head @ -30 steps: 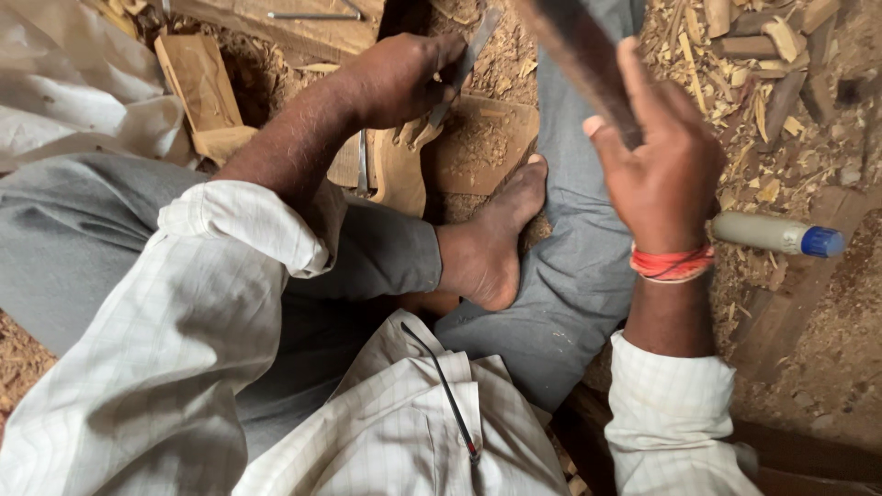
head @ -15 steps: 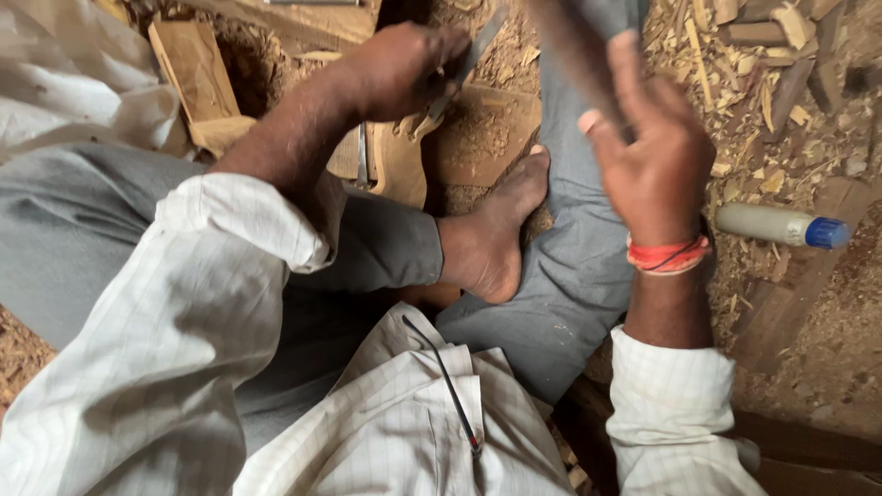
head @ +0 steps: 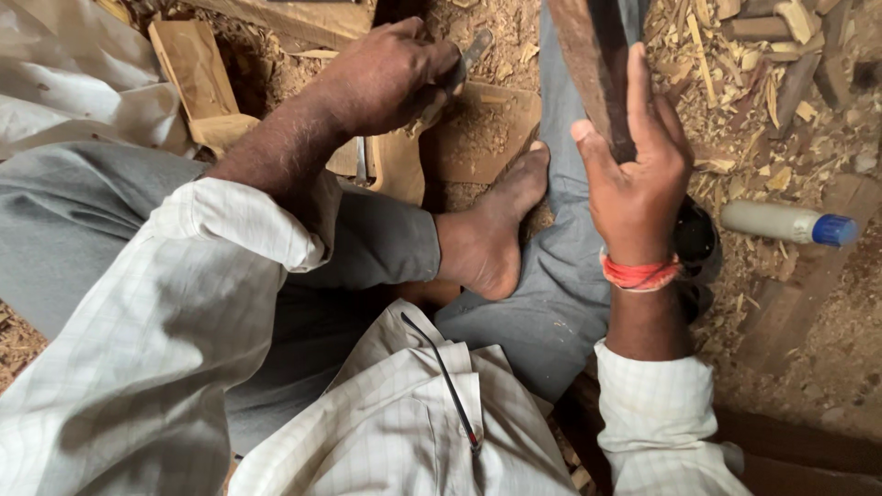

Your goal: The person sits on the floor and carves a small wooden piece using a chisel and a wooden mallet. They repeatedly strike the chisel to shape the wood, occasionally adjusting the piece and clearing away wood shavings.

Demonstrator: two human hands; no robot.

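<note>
- Chisel [head: 464,57] is clenched in the left hand [head: 390,78] over a wooden workpiece [head: 478,133].
- Dark wooden mallet [head: 593,64] is grasped by the right hand [head: 634,174].
- Floor [head: 827,367] is covered in sawdust; a white bottle [head: 785,222] lies at its right edge.

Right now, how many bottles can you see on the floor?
1. A pale bottle with a blue cap lies on its side among the wood chips, to the right of the right hand. Others may be hidden outside the view.

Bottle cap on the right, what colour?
Blue, on the whitish bottle lying in wood chips; cap shows best in the head view.
</note>
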